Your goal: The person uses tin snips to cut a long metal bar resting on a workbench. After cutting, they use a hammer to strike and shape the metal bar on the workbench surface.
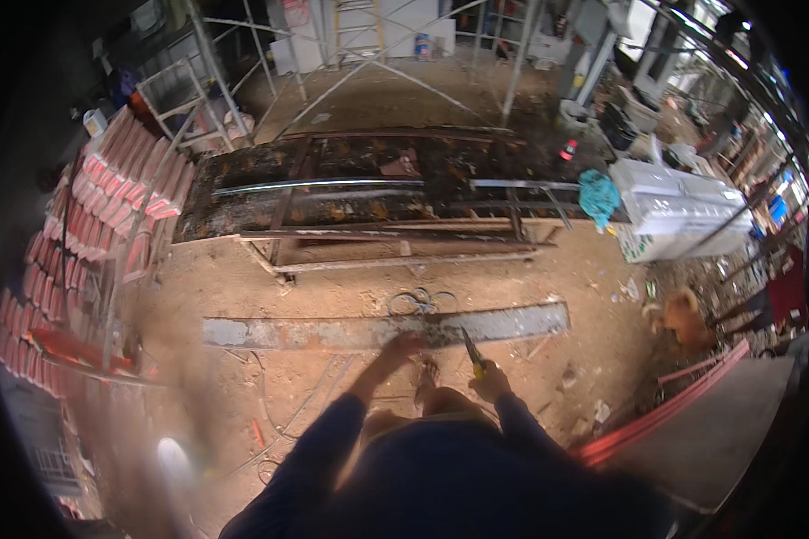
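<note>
My right hand (489, 384) is closed round a yellow-handled hand tool (477, 366) with a narrow dark blade pointing up and away; blur hides its exact kind. My left hand (399, 350) reaches to the near edge of a long, worn grey board (270, 332), its fingers stretched out and slightly smeared, with nothing visible in them. The board lies crosswise before me, low over the dirt floor. Just beyond its middle are loops of thin cord or wire (413, 302). One of my feet (427, 373) shows between my hands.
A dark, stained workbench (351, 211) spans the far side, bearing long metal strips (315, 185) and a teal cloth (599, 196). Stacked reddish tiles (108, 198) stand left; white wrapped panels (683, 202) stand right. Scaffolding (368, 63) rises behind. A grey sheet (710, 431) leans at near right.
</note>
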Motion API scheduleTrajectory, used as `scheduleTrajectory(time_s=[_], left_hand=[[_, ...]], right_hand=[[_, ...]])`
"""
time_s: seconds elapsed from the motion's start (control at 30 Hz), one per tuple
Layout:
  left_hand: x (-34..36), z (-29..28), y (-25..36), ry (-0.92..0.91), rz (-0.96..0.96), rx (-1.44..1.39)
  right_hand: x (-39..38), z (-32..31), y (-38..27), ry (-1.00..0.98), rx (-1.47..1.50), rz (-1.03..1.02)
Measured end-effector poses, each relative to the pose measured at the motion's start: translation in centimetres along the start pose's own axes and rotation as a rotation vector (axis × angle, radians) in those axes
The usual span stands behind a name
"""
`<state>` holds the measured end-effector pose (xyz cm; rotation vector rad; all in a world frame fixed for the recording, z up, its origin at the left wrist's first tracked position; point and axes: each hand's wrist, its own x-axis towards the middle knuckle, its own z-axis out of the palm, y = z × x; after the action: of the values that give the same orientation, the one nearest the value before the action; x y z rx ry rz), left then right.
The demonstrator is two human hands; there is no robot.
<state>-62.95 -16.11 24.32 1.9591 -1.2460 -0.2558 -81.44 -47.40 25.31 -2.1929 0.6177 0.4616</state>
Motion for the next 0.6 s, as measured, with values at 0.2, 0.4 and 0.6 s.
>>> scheduleTrajectory(time_s=[0.2,0.4,0.6], left_hand=[[17.1,-3.2,0.8,0.213,-0.741,-1.149],[26.0,-17.5,-17.4,-0.048,-0.915,-0.002],[34.3,-22.6,-32.5,-0.212,-0.552,0.787]], right_hand=[[6.1,-8.6,-19.0,-0.013,0.218,-0.442],[11.2,-5.9,-7.6,0.075,0.088,-0.196],[0.1,-4.4,16.4,-0.15,-0.128,0.909]])
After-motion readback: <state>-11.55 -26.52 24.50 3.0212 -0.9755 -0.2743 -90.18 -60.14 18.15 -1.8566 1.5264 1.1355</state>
